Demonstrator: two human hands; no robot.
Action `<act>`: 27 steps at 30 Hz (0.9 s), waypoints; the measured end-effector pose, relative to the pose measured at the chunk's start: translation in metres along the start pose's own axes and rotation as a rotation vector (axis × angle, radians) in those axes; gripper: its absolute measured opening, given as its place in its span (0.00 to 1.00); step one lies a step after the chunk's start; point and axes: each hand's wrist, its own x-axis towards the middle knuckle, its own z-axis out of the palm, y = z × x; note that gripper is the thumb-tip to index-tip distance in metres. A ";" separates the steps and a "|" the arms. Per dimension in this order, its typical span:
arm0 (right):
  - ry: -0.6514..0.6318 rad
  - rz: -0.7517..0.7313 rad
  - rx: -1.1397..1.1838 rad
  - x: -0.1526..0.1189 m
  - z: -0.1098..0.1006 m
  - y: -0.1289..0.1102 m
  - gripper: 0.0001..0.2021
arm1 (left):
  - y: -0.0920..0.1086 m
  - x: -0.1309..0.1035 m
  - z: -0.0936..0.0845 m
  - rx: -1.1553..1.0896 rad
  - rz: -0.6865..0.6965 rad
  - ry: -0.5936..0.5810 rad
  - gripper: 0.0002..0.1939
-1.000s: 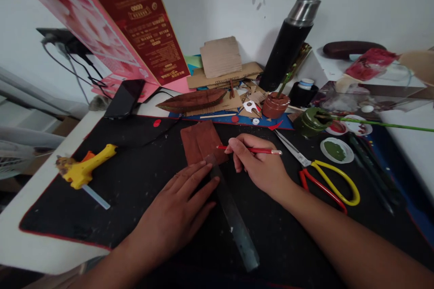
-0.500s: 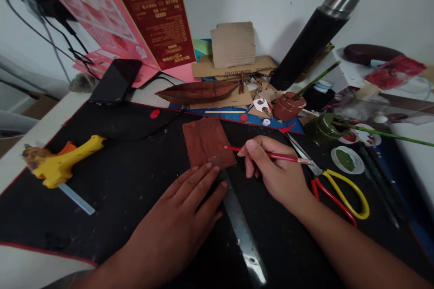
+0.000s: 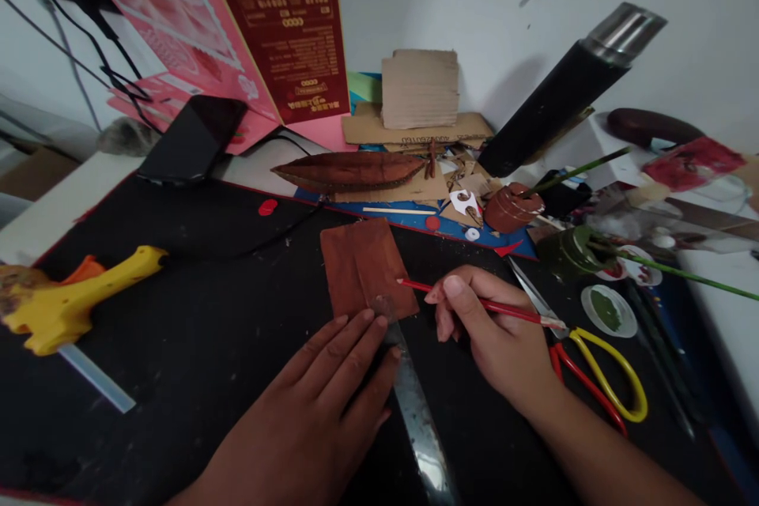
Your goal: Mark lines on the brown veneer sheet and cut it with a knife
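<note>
A reddish-brown painted piece [image 3: 364, 261], roughly rectangular, lies flat on the black mat [image 3: 225, 332]. My left hand [image 3: 332, 379] rests flat with fingers stretched, pressing a metal ruler [image 3: 422, 427] whose far end overlaps the piece's near edge. In my right hand [image 3: 498, 332] is a red pencil [image 3: 504, 308], pinched between thumb and fingers. Its tip points left, at the right part of the brown piece; whether it touches cannot be made out. Scissors [image 3: 613, 375] with one yellow and one red handle lie just right of my right hand.
A yellow glue gun [image 3: 83, 300] lies at the left, near a black phone [image 3: 193, 138]. Behind the piece sit a brown boat-shaped form [image 3: 356, 169] and cardboard scraps [image 3: 420, 88]. A black thermos [image 3: 551, 99], a brown paint jar [image 3: 513, 209] and a green paint jar [image 3: 566, 253] stand right.
The camera view has shifted slightly, so the scene sits lower and the glue gun farther left. Both hands keep about the same places on the ruler and pencil.
</note>
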 end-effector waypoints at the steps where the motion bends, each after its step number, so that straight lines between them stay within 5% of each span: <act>1: 0.000 -0.001 0.000 0.000 0.000 0.000 0.20 | 0.000 -0.001 0.000 0.005 0.001 -0.001 0.21; 27: 0.005 -0.006 0.039 0.000 0.000 0.001 0.20 | 0.000 0.001 0.000 -0.012 0.001 0.003 0.18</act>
